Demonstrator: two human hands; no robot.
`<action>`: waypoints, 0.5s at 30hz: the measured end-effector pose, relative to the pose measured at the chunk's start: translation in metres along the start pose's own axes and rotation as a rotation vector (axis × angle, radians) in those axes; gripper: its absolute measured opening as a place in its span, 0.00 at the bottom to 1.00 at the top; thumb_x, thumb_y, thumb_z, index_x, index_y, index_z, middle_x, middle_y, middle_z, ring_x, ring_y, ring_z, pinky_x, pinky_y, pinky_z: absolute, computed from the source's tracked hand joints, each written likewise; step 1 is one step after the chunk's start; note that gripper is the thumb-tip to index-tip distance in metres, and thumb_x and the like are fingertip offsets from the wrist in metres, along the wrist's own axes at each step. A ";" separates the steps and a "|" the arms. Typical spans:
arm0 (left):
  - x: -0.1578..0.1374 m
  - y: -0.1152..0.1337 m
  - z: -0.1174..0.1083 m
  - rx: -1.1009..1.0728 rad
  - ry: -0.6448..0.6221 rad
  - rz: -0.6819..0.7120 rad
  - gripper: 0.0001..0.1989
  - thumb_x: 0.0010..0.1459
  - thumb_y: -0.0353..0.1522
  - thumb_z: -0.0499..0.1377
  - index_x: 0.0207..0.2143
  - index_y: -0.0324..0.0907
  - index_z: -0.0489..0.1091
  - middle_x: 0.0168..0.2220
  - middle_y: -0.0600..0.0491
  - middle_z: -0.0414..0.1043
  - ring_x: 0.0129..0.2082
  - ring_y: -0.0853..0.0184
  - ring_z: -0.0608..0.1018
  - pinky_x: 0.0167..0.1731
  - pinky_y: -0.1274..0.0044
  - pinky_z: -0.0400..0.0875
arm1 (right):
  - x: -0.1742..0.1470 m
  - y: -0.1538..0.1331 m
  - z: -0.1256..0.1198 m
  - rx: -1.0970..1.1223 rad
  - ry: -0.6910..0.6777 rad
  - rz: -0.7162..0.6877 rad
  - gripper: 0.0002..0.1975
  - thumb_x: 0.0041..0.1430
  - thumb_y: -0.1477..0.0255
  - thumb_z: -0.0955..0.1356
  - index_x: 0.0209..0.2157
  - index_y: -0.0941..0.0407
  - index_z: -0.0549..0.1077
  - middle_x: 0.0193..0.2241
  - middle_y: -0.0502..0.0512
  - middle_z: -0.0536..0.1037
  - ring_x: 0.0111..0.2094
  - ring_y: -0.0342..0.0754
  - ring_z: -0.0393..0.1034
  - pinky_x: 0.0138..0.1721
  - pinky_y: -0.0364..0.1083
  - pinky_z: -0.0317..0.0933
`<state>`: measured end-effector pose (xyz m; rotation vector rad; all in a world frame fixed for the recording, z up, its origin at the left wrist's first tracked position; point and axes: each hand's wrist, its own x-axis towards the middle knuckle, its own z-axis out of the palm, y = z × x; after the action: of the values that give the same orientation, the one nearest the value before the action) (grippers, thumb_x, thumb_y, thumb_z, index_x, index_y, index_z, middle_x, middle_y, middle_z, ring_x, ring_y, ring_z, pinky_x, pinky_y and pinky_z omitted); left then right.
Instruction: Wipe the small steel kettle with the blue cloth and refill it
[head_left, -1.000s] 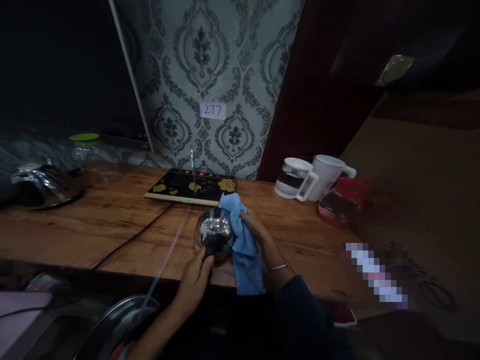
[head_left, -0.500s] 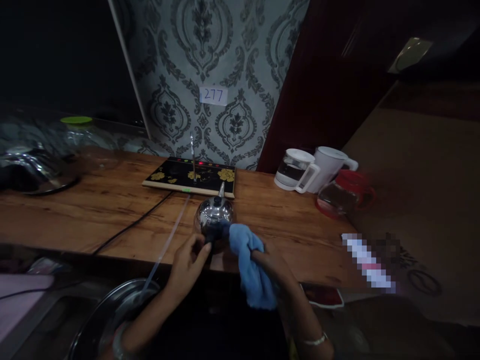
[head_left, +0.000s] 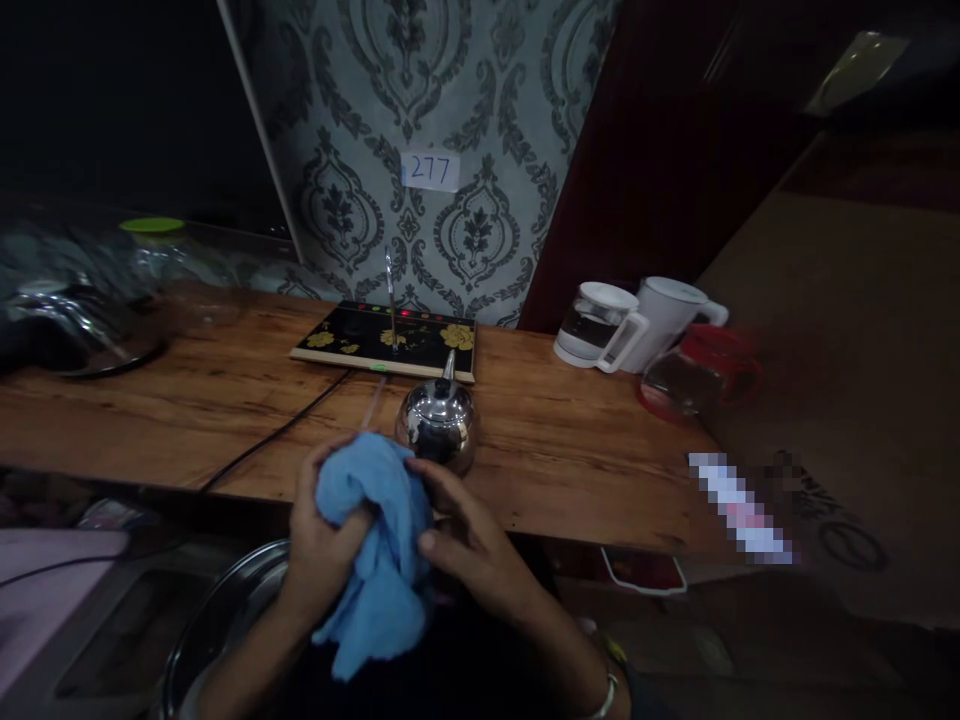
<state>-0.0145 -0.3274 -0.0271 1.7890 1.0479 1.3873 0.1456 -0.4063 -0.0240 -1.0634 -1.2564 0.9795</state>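
A light blue cloth is bunched between my two hands, in front of the counter's near edge. My left hand is closed round its left side, thumb pressed into the folds. On the other side, my right hand holds the cloth's right edge between thumb and fingers. Just beyond it a shiny steel teapot stands upright on the wooden counter, with its black-knobbed lid on. Its spout points away from me. The cloth and my right fingers lie in front of the pot's lower left part.
Behind the teapot lies a black electric tea stove with gold flowers and a thin upright spout. A white-lidded glass jug, a white pitcher and a red-lidded jug stand right. A steel basin sits below the counter.
My left hand has let go of the teapot's black handle and taken hold of the cloth. My right hand has brought the cloth leftward, away from the pot.
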 end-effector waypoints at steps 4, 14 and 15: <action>0.042 -0.017 0.005 -0.051 0.177 -0.095 0.29 0.49 0.36 0.63 0.54 0.46 0.61 0.55 0.48 0.68 0.54 0.59 0.73 0.56 0.67 0.69 | 0.002 0.028 -0.008 -0.130 0.290 0.068 0.15 0.56 0.68 0.67 0.46 0.51 0.73 0.43 0.55 0.78 0.42 0.51 0.74 0.41 0.49 0.71; 0.157 -0.045 0.056 -0.406 -0.405 -0.233 0.32 0.41 0.45 0.66 0.49 0.40 0.72 0.44 0.48 0.78 0.46 0.56 0.78 0.48 0.71 0.72 | 0.020 0.055 0.006 -0.102 0.215 0.033 0.11 0.58 0.65 0.66 0.41 0.54 0.73 0.37 0.52 0.79 0.42 0.51 0.73 0.43 0.48 0.68; 0.167 -0.050 0.058 -0.427 -0.486 -0.272 0.32 0.39 0.45 0.67 0.47 0.39 0.74 0.42 0.48 0.79 0.45 0.55 0.78 0.47 0.70 0.72 | 0.021 0.056 0.006 -0.111 0.213 0.029 0.10 0.58 0.65 0.66 0.39 0.54 0.74 0.36 0.52 0.78 0.41 0.51 0.73 0.43 0.47 0.67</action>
<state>0.0525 -0.1576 -0.0059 1.4908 0.6445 0.8651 0.1411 -0.3721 -0.0736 -1.2419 -1.1326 0.8021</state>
